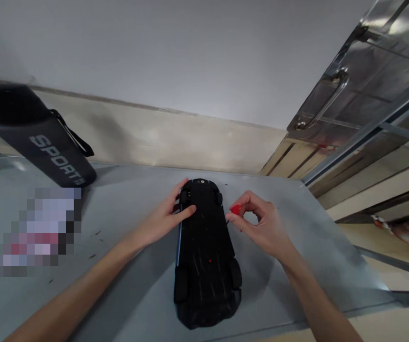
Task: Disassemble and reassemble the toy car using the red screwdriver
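A toy car (pixel 207 228) lies upside down on the grey tabletop, its black underside and wheels facing up. My left hand (pixel 168 213) is closed on the car's left side near the far end, thumb across the underside and fingers around the edge. Just off the car's right side, my right hand (pixel 257 221) pinches a small red-handled screwdriver (pixel 235 209) between thumb and fingertips. Its thin dark shaft shows only in part below the fingers.
A dark sports bottle (pixel 43 142) with a strap leans at the back left, beside a blurred-out flat object (pixel 36 232). The grey table (pixel 133 294) meets a pale wall behind. A metal door with a handle (pixel 325 102) and a metal frame stand at right.
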`<state>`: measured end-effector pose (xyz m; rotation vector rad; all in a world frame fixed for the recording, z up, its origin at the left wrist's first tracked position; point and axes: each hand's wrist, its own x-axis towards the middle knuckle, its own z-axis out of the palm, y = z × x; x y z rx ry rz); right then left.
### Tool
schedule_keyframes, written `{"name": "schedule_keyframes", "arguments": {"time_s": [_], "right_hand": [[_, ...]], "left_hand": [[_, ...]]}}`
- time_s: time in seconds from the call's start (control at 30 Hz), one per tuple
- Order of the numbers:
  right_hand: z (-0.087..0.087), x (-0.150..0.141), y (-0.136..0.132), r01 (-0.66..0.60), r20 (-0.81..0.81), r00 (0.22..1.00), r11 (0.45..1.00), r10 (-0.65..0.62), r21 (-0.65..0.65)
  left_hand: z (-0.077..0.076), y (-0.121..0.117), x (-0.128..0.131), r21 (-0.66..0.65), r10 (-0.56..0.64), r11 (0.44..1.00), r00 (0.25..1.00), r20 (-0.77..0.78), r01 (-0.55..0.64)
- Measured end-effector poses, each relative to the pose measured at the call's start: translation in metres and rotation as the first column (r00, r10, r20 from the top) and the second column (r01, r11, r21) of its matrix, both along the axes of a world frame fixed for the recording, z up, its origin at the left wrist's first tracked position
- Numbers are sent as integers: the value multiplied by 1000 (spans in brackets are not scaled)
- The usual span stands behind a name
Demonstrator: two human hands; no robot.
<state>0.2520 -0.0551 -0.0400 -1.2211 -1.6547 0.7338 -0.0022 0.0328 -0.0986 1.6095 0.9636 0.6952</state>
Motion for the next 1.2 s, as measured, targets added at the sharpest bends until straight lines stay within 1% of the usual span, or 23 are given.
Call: {"name": "schedule_keyframes", "arguments": {"time_s": [0.07, 0.13, 0.27, 0.37, 0.47, 0.53, 0.63, 0.7, 0.87, 0.93, 1.1, 1.2], "right_hand": [[-2, 0, 0, 52, -31, 998, 999, -51, 4], [-5, 0, 1, 77, -39, 996, 997, -77, -1], [-6, 1, 0, 77, -7, 997, 997, -77, 19], [-1, 1, -3, 30, 63, 998, 999, -31, 26], [5, 4, -5, -34, 105, 994, 999, 36, -20], [9, 7, -5, -86, 80, 992, 992, 93, -92], [12, 12, -4, -179, 0, 983, 963, 183, -203], [12, 15, -4, -207, -27, 978, 953, 206, -219], [7, 16, -1, -141, 1, 990, 974, 144, -180], [4, 14, 0, -109, 9, 994, 981, 112, -160], [-1, 9, 3, 13, -3, 1000, 996, -13, -87], [-2, 8, 4, 34, -3, 999, 996, -35, -82]], "left_hand": [[-1, 1, 0, -16, -6, 1000, 1000, 18, 6], [-3, 2, -1, -22, -17, 1000, 999, 43, 18], [-5, 3, -1, -20, -26, 999, 998, 50, 27], [-6, 4, -2, -19, -36, 999, 998, 43, 37], [-7, 4, -2, -10, -47, 999, 997, 52, 48], [-7, 4, -2, -1, -40, 999, 998, 40, 40], [-6, 4, -2, 4, -24, 1000, 1000, 4, 24], [-5, 4, -2, 8, -21, 1000, 1000, -12, 21], [-2, 3, -2, 6, -12, 1000, 999, -31, 12], [-1, 2, -2, -1, -17, 1000, 1000, -18, 17], [0, 1, -1, -7, -33, 999, 999, 27, 33], [0, 1, -1, -12, -33, 999, 999, 30, 33]]}}
